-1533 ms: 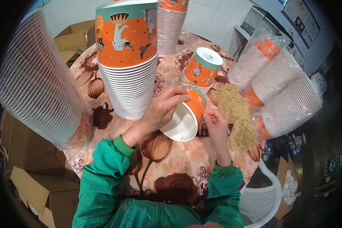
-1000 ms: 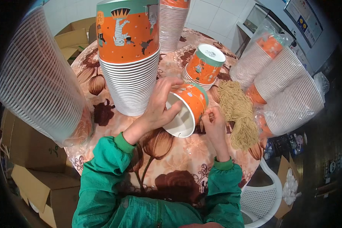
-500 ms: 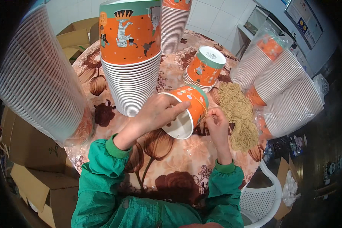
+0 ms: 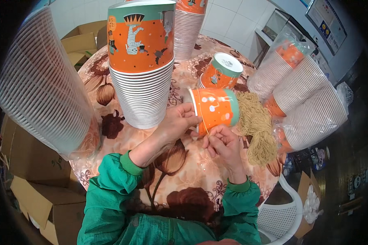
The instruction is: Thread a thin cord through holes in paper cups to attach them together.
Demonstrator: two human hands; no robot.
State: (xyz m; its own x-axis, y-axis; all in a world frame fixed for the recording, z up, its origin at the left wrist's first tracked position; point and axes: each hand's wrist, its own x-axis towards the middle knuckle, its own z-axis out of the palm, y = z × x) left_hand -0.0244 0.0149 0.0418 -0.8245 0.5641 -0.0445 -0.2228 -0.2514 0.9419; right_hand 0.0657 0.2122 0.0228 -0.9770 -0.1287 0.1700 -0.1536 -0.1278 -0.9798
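Note:
An orange and green paper bucket (image 4: 216,109) lies on its side above the table, its mouth turned toward the left. My left hand (image 4: 172,125) grips it at the rim, some fingers hidden inside or behind it. A thin yellowish string (image 4: 204,123) runs over the bucket's side near the rim. My right hand (image 4: 225,148) pinches that string just below the bucket. Beside the bucket, to the right, rests a hank of the same tan string (image 4: 256,130). Behind it another paper bucket (image 4: 221,76) stands upside down on the table.
A tall stack of buckets (image 4: 140,96) rises close to my left hand, with another stack (image 4: 188,36) farther back. Plastic-wrapped stacks stand at the left (image 4: 45,85) and right (image 4: 310,110). Cardboard boxes (image 4: 49,200) flank the flowered table (image 4: 184,200); a white chair (image 4: 280,216) stands right.
The bucket has turned so its mouth faces left rather than toward me, and has shifted slightly right. My right hand has moved left and down along it, pinching the string near the rim.

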